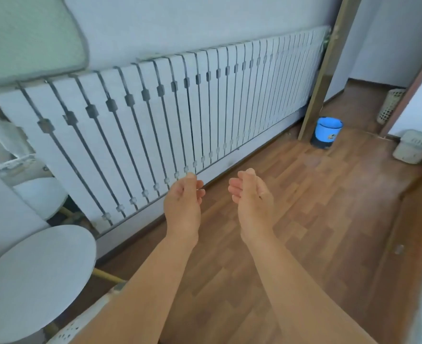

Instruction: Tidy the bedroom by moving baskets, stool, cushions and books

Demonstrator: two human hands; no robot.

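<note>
Round white stool at near left, beside the slatted radiator cover; pale baskets at far right, one cream basket on the wooden floor, one woven basket past the doorway; blue bucket by the door frame; left hand and right hand extended side by side, apart, fingers loosely curled, holding nothing, above the floor.

White stool beside pale basket
</note>
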